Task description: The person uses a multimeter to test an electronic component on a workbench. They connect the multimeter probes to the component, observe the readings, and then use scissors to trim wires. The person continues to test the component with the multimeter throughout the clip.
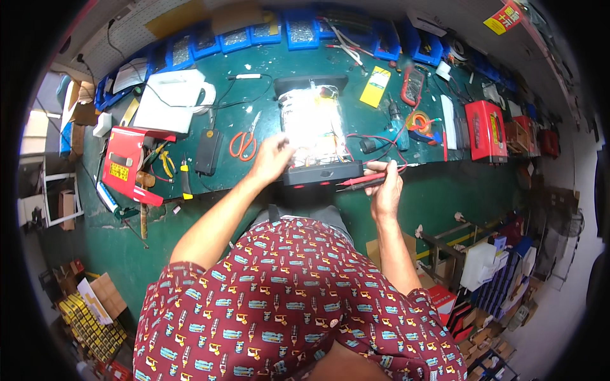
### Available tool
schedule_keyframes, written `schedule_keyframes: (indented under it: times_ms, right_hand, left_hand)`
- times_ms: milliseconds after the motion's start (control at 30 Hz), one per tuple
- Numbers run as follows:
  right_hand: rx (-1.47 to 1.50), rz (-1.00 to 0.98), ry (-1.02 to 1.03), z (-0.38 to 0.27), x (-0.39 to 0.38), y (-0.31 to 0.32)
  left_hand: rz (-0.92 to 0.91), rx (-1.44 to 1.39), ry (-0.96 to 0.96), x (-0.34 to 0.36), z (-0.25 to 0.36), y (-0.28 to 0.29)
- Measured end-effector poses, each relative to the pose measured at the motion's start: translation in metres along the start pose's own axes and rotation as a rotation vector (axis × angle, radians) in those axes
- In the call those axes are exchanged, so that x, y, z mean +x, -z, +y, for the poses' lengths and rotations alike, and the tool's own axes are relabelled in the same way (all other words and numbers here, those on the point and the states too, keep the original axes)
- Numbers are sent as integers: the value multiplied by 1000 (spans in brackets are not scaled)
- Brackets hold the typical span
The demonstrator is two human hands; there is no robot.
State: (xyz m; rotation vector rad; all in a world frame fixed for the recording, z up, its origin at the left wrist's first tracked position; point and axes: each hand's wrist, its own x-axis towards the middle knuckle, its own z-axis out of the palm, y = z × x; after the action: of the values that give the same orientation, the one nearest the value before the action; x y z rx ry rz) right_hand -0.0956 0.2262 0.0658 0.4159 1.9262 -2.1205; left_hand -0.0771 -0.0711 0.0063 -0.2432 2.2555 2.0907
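Note:
An opened electronic device [312, 124] with black end panels sits in front of me at the table's near edge; its inside is washed out by glare, and a few thin wires show. My left hand [274, 157] is at its near left side, fingers bent together against the edge; whatever they pinch is lost in the glare. In my right hand [385, 188], right of the near panel [324, 173], a red test probe [351, 182] and a black test probe [353, 187] are held together, tips pointing left. A red multimeter [412, 86] lies farther back on the right.
Orange-handled scissors [242, 146], a black power adapter [208, 152] and a red metal cover [122, 162] lie to the left. On the right are a teal cordless drill [398, 127], tape rolls [419, 120] and a red box [485, 131]. Blue parts bins [302, 32] line the back.

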Motion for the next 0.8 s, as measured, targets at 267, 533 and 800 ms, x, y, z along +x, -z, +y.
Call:
schedule_keyframes:
  times_ms: [267,533,800]
  right_hand:
    - [150,-399,-77,19,26,-21]
    - [15,-529,20,30,34,-27]
    - [-242,-648,519,44,17,-40]
  left_hand:
    - [109,570,-266,-63,7,-39]
    - [179,564,39,-66,15,-56]
    - [268,728,46,-65,41,-79]
